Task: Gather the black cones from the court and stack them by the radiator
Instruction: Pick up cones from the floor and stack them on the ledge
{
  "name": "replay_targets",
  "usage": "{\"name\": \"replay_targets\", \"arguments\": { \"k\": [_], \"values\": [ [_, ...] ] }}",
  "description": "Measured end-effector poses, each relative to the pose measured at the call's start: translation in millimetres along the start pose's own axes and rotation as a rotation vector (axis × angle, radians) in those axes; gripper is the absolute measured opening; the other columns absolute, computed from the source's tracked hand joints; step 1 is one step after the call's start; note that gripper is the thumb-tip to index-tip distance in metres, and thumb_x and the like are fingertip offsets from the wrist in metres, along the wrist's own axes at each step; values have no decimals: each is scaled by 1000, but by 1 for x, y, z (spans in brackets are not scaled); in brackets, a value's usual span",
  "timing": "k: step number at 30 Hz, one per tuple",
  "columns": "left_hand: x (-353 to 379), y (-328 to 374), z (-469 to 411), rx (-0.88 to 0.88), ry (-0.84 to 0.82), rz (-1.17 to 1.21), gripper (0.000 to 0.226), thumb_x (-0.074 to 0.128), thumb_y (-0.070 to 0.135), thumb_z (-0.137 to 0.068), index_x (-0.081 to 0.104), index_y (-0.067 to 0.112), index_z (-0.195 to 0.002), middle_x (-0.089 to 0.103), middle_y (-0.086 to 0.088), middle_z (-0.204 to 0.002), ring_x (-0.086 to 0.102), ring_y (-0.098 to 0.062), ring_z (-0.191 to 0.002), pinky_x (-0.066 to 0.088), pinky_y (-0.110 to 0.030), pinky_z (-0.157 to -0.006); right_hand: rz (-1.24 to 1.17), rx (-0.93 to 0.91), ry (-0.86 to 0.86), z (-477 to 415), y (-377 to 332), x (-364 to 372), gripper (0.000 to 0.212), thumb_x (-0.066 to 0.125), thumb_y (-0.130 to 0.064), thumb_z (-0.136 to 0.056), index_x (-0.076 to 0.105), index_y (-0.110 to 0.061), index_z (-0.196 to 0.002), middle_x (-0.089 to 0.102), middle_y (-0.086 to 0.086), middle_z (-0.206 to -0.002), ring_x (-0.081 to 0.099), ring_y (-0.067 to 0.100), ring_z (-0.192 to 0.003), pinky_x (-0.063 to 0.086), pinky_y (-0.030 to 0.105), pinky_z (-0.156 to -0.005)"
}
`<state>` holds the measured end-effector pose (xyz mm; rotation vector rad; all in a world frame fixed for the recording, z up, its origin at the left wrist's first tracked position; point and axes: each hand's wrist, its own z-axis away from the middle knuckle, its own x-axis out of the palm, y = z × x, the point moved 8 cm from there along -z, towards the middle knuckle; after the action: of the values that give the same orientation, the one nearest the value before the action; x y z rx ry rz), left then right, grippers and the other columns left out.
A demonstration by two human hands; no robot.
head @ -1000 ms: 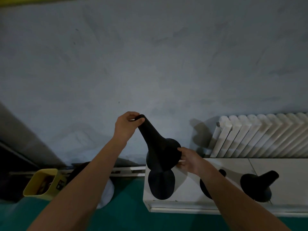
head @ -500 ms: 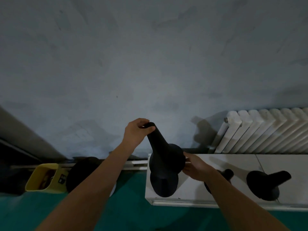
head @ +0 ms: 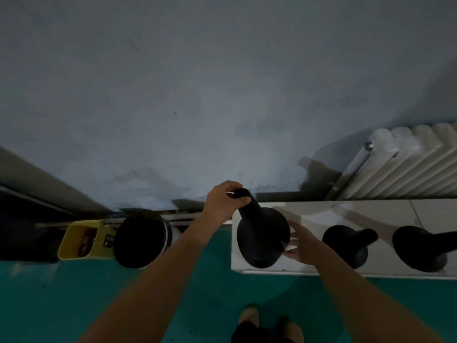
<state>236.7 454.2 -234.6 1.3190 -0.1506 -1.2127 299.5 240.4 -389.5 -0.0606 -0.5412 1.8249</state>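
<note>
A black cone (head: 262, 233) stands at the left end of a white tiled ledge (head: 309, 211), nested over another cone whose base shows beneath it. My left hand (head: 223, 201) grips the cone's narrow tip from the left. My right hand (head: 303, 243) rests with straight fingers against the right edge of the cone's wide base. Two more black cones (head: 348, 243) (head: 420, 248) stand further right on the ledge. The white radiator (head: 405, 164) hangs on the wall behind the ledge at the right.
A yellow box (head: 81, 240) and a dark round bucket-like thing (head: 141, 238) sit on the floor left of the ledge. Green court floor (head: 74, 300) lies below. A grey wall fills the upper view. My feet (head: 267, 323) show at the bottom.
The held cone has come down from a tilted, raised position onto the cone standing on the ledge. My right hand's fingers have straightened against the base. The view has tipped further down.
</note>
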Motion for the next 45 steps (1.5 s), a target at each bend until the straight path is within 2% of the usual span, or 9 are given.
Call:
{"name": "replay_targets", "arguments": {
  "k": [4,10,15,22,29,35,39,43,45],
  "values": [
    [20,-12,-3,4,-35,-11,32,80,19,-73,66,17,-101,63,7,-97,62,-10,-86,48,-18,-75,-44,52,39,-22,15,-6,32,53,-33,-97,49,-7,-115,50,16,-115,49,35,-103,42,45,-85],
    [45,-21,-6,30,-92,-39,32,81,20,-70,60,23,-94,63,4,-101,60,-13,-89,50,-24,-81,-96,77,80,-46,31,-8,35,50,-34,-98,46,-6,-118,46,18,-132,46,35,-118,41,44,-87],
    [59,-41,-6,-63,-142,-18,33,82,19,-69,58,24,-92,63,3,-104,62,-14,-90,50,-25,-79,-165,68,97,-57,44,-14,39,44,-37,-101,45,-11,-130,43,16,-142,45,38,-123,42,47,-100],
    [83,-62,-7,-105,-163,-74,20,75,7,-76,67,18,-90,66,4,-89,61,-8,-78,49,-22,-79,-151,92,68,-56,51,-24,68,36,-51,-100,21,-11,-152,22,12,-158,23,34,-144,17,50,-118],
    [88,-65,-9,-144,-136,-88,22,71,0,-77,68,14,-94,68,-1,-93,60,-10,-81,48,-20,-77,-149,77,24,-45,42,-22,66,30,-52,-100,23,-11,-151,30,17,-154,29,35,-141,21,50,-116],
    [88,-37,-3,-133,-177,-127,27,73,7,-76,66,10,-103,69,-9,-101,64,-24,-97,50,-36,-93,-99,-43,-82,-8,-3,-6,50,42,-40,-99,44,-8,-138,43,20,-145,42,34,-133,31,45,-108],
    [85,-2,7,-148,-177,28,30,74,2,-76,56,11,-99,64,-5,-84,62,-22,-85,51,-34,-85,-19,-197,-165,35,-49,-6,35,51,-27,-96,58,-5,-121,61,19,-123,61,31,-105,48,39,-85],
    [82,45,20,-64,-179,78,34,74,4,-77,52,13,-101,63,-6,-90,59,-20,-84,47,-21,-65,32,-389,-294,95,-98,-9,37,59,-21,-83,53,-3,-114,71,14,-100,69,28,-91,56,38,-79],
    [80,76,29,-30,-198,126,33,73,4,-78,51,13,-102,62,-4,-89,58,-14,-76,43,-13,-55,40,-443,-270,127,-122,-15,28,53,-16,-91,54,-1,-115,69,17,-108,67,29,-95,54,38,-84]
  ]
}}
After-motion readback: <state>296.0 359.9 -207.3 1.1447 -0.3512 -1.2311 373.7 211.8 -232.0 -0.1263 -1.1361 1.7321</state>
